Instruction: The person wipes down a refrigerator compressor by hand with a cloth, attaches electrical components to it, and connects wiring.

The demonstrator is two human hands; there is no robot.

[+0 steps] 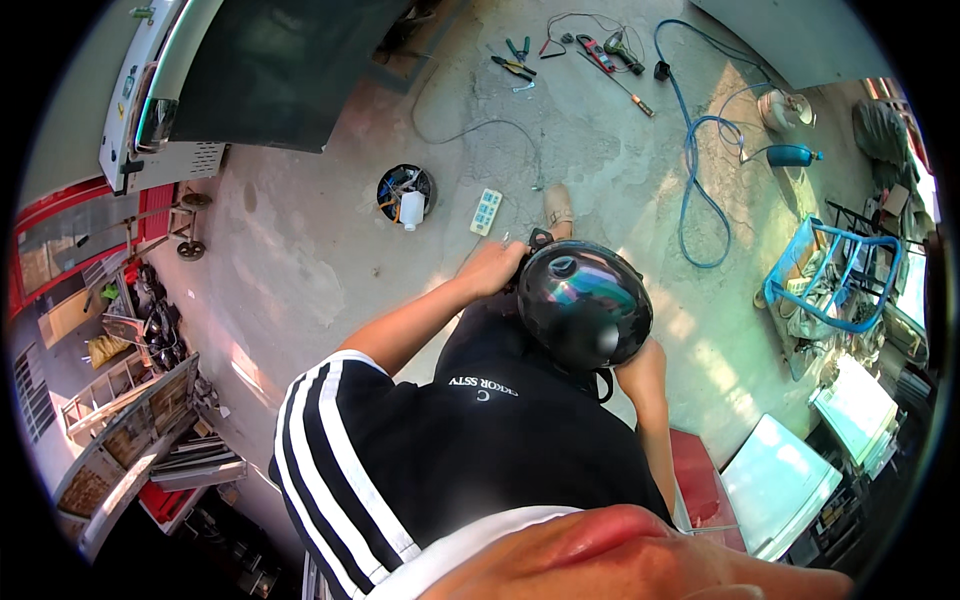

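In front of my body I hold a glossy black domed compressor [585,310], with a small bracket at its far left and a dark loop at its near edge. My left hand [497,268] is closed on the bracket side. Against the lower right edge, my right hand [643,372] grips it from beside and below; its fingertips are mostly hidden behind the casing. Beyond my left hand a pale multi-socket power strip [487,212] lies on the concrete floor, near my shoe [559,211].
A round black tub [384,207] of tools stands left of the power strip. Pliers [513,68], a clamp meter [596,53] and a drill [624,52] lie farther off. Blue hose [690,160] coils at right, near a blue frame [846,322]. Scrap panels [130,440] lean at left.
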